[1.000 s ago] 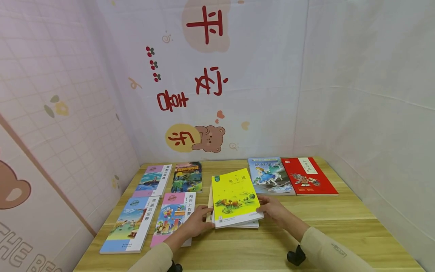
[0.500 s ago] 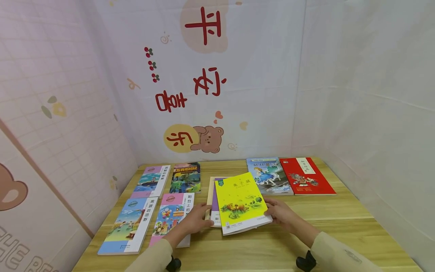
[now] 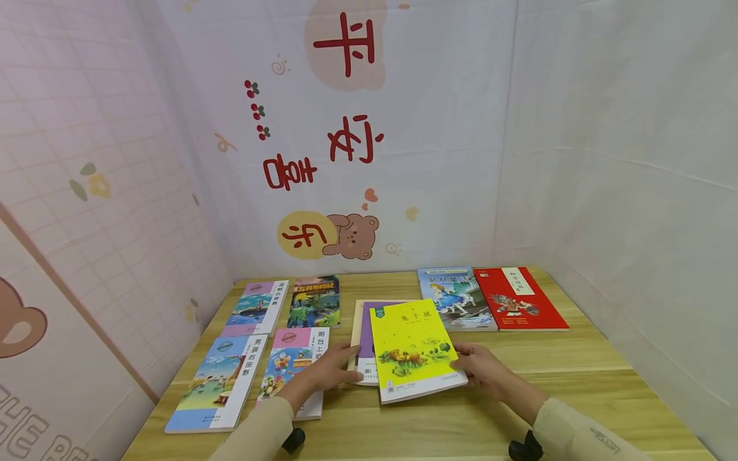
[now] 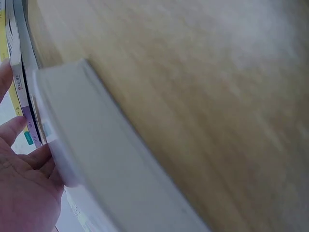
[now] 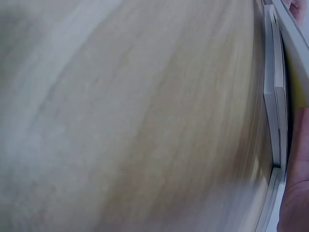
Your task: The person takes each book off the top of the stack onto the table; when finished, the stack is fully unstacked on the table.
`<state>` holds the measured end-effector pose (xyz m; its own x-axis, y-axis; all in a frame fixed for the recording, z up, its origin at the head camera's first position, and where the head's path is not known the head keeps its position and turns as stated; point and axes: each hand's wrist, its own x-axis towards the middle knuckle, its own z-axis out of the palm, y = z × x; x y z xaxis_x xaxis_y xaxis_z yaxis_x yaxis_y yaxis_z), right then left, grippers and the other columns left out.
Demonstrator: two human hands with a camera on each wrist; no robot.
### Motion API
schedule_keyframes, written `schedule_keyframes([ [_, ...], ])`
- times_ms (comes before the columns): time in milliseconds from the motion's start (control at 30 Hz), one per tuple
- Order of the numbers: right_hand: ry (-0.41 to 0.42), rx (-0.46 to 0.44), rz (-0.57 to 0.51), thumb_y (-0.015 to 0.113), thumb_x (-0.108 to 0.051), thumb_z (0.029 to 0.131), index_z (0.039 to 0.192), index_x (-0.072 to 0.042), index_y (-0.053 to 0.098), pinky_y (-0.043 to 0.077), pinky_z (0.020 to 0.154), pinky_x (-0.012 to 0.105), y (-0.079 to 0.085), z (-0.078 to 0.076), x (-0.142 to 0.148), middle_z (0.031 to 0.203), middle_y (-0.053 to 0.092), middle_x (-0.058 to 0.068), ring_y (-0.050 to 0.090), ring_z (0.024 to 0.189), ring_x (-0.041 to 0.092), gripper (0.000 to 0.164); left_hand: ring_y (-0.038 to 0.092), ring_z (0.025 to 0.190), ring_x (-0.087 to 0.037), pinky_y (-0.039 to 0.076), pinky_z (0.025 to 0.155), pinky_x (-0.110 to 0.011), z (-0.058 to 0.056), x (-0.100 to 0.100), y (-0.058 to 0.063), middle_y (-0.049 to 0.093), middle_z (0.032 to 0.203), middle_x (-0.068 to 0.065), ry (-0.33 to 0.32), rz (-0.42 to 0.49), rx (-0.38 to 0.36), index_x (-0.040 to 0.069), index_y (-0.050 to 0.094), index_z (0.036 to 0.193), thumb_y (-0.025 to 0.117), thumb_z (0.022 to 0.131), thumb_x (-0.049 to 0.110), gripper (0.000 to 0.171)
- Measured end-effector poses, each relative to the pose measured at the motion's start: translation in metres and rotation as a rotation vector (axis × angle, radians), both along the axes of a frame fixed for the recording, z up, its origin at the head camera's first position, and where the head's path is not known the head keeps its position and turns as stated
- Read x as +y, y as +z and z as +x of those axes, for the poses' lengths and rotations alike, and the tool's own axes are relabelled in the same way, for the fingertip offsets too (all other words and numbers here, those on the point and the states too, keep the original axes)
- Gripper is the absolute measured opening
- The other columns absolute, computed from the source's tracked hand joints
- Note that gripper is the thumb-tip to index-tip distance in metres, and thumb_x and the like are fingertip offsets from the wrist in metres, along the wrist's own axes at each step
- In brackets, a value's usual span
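A yellow paperback book [image 3: 410,342] with a rabbit-meadow picture tops a small stack mid-table, shifted to the right and slightly turned. Under its left side show a purple-and-white book [image 3: 368,349] and a beige-edged book [image 3: 355,320]. My right hand [image 3: 487,374] pinches the yellow book's right edge, thumb on the cover, fingers underneath. At the stack's left side, my left hand [image 3: 333,368] touches the lower books with loosely bent fingers; the left wrist view has its fingertips against their spines [image 4: 30,123]. In the right wrist view, the yellow book is lifted slightly off the lower books [image 5: 273,96].
Left of the stack lie a whale-cover book [image 3: 254,307], a dark dinosaur book [image 3: 315,304], a blue-and-white book [image 3: 216,384] and a pink-and-white book [image 3: 288,362]. A blue fairy-tale book [image 3: 455,301] and a red book [image 3: 521,301] lie back right, near the cloth wall [image 3: 450,192].
My right hand has drawn the yellow book rightward and toward me, uncovering more of the purple-and-white book. My left hand has stayed at the stack's left edge.
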<state>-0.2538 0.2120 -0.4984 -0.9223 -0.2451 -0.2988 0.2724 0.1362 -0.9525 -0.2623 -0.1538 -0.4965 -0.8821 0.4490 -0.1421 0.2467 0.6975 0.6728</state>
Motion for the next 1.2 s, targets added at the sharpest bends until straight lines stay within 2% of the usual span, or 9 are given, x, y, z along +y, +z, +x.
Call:
schedule_keyframes([
  [200,-0.085,-0.005,0.059,0.061,-0.005,0.092,0.15,0.004,0.035,0.058,0.072,0.038,-0.001,0.005,-0.001,0.116,0.068,0.017,0.069,0.087,0.029,0.064,0.024,0.142,-0.046,0.025,0.11,-0.064,0.0,0.002,-0.002,0.028,0.155,-0.026,0.005,-0.036,0.009,0.01,0.04,0.153,0.07,0.093,0.034,0.071],
  [400,-0.145,0.024,0.002,0.06,-0.003,0.091,0.152,-0.001,0.036,0.058,0.075,0.041,0.002,0.011,0.0,0.128,0.062,0.021,0.069,0.09,0.03,0.065,0.025,0.142,-0.046,0.026,0.11,-0.064,-0.002,0.003,-0.004,0.029,0.154,-0.026,-0.002,-0.037,0.02,0.009,0.04,0.152,0.071,0.093,0.033,0.071],
  [600,-0.158,0.027,-0.079,0.059,-0.001,0.092,0.153,-0.001,0.033,0.058,0.081,0.043,0.011,0.015,0.007,0.142,0.05,0.025,0.068,0.098,0.03,0.066,0.025,0.142,-0.047,0.026,0.11,-0.064,-0.002,0.003,-0.004,0.029,0.155,-0.026,-0.005,-0.044,0.022,0.008,0.039,0.153,0.07,0.093,0.033,0.071],
  [1000,-0.151,0.022,-0.075,0.057,-0.002,0.095,0.156,0.002,0.022,0.057,0.085,0.043,0.026,0.031,0.049,0.149,0.041,0.026,0.067,0.102,0.027,0.07,0.025,0.142,-0.047,0.025,0.11,-0.064,-0.001,0.003,-0.002,0.029,0.154,-0.027,-0.011,-0.043,0.022,0.007,0.038,0.153,0.07,0.094,0.032,0.071],
  [1200,-0.139,0.016,-0.078,0.056,-0.001,0.094,0.155,0.006,0.015,0.057,0.084,0.042,0.032,0.043,0.074,0.143,0.049,0.023,0.067,0.102,0.025,0.074,0.024,0.142,-0.047,0.025,0.11,-0.064,-0.001,0.004,0.0,0.029,0.155,-0.027,-0.016,-0.042,0.011,0.007,0.038,0.153,0.07,0.094,0.031,0.072],
])
